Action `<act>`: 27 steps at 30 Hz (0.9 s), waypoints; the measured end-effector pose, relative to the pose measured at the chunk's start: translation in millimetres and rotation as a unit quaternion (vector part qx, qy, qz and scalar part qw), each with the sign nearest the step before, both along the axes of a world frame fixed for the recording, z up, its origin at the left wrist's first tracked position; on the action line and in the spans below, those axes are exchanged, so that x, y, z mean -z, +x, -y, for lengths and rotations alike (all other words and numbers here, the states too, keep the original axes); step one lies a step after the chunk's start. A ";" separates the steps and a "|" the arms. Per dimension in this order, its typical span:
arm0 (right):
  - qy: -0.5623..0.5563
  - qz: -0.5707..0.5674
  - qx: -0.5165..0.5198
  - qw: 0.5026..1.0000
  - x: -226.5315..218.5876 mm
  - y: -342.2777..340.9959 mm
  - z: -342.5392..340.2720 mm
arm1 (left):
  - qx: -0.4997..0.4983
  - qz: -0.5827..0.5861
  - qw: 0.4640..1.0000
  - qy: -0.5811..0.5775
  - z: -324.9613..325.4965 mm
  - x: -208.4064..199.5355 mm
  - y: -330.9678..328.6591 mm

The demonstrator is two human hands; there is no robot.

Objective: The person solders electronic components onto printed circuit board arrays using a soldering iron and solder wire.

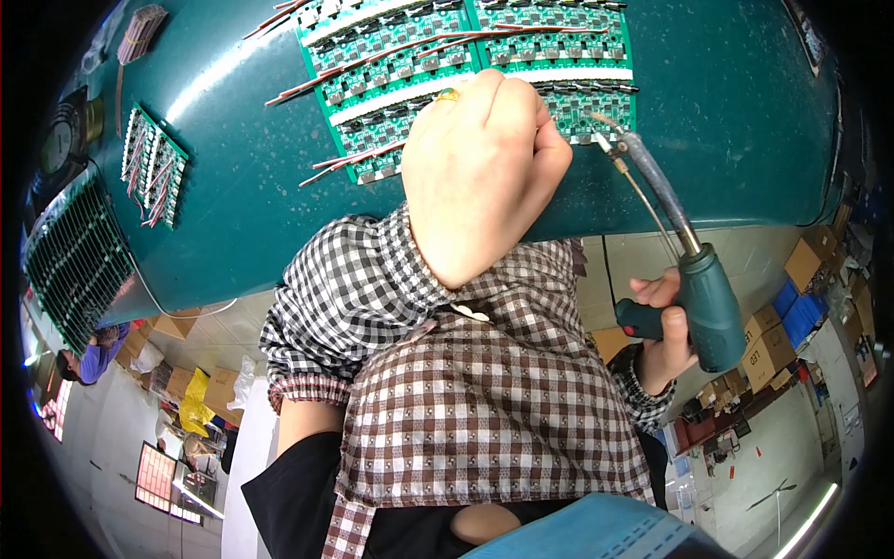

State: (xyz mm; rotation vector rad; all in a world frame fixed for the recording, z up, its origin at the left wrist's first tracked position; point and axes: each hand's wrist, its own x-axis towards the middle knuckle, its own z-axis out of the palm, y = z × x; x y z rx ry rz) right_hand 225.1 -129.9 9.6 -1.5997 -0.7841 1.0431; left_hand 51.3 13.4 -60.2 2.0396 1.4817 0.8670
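My left hand (480, 172) is closed with its knuckles up, over the near edge of a green circuit board panel (549, 56). Its fingertips are hidden beneath it, so what they pinch, if anything, does not show. My right hand (672, 340) is wrapped round the trigger grip of a soldering gun (712, 307) with a dark green body. The gun's thin bent tip reaches to the panel's near right part, just right of my left hand. Red-brown and white wires (358, 158) lie across the panel and stick out past its left edge.
The panel lies on a glossy green tabletop (251, 158). To the left are a smaller board stack with wires (154, 168), a bundle of wires (142, 33) and a dark wire rack (79, 252). Cardboard boxes (768, 349) stand beyond the right side; a person (93, 359) is far left.
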 end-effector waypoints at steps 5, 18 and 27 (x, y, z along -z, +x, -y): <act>0.055 -0.095 0.030 0.993 10.9 10.3 -26.8 | 0.014 -0.009 1.000 -0.001 -1.5 -7.8 -8.8; 0.185 -0.330 -0.029 0.925 54.0 2.0 -132.8 | 0.216 -0.174 0.961 -0.020 -25.1 -36.4 -47.5; 0.144 -0.378 0.038 0.914 40.3 19.7 -130.1 | -0.026 -0.001 0.997 0.079 -79.9 -46.7 -102.9</act>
